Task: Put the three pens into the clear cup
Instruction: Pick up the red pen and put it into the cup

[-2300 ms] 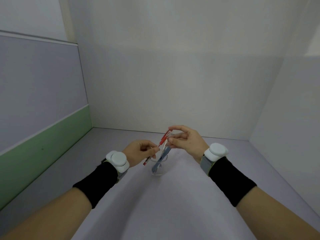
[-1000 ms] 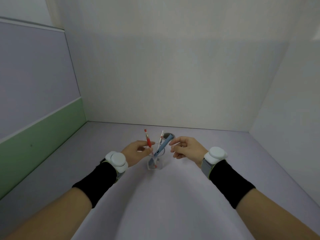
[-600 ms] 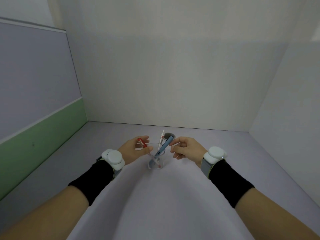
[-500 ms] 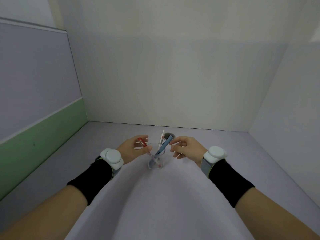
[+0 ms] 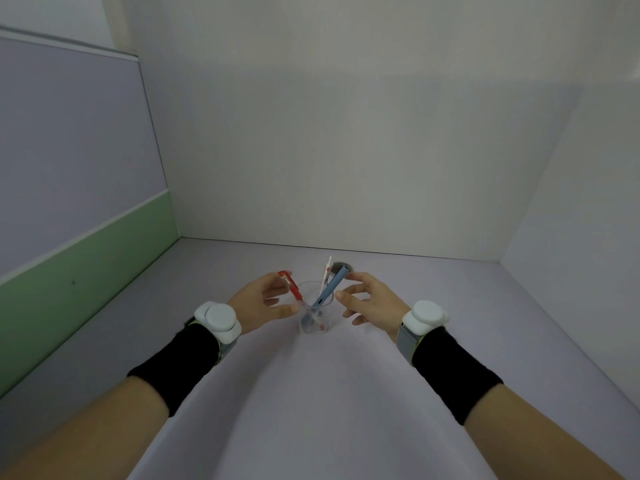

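Observation:
The clear cup [image 5: 325, 325] stands on the pale table between my two hands. A red pen [image 5: 290, 283] leans out of it to the left, a blue pen [image 5: 331, 285] leans to the right, and a white pen [image 5: 325, 273] stands behind the blue one. My left hand [image 5: 258, 303] is just left of the cup with spread fingers near the red pen's top, holding nothing. On the right side of the cup, my right hand [image 5: 372, 301] has its fingers apart; its fingertips are close to the blue pen but hold nothing.
A small dark round hole [image 5: 343, 265] sits in the table behind the cup. White walls close off the back and right side; a lilac and green partition [image 5: 86, 237] borders the left. Both wrists wear white devices over black cuffs.
My left hand lowered the red pen into the cup and let it go, fingers spreading. My right hand opened a little beside the blue pen.

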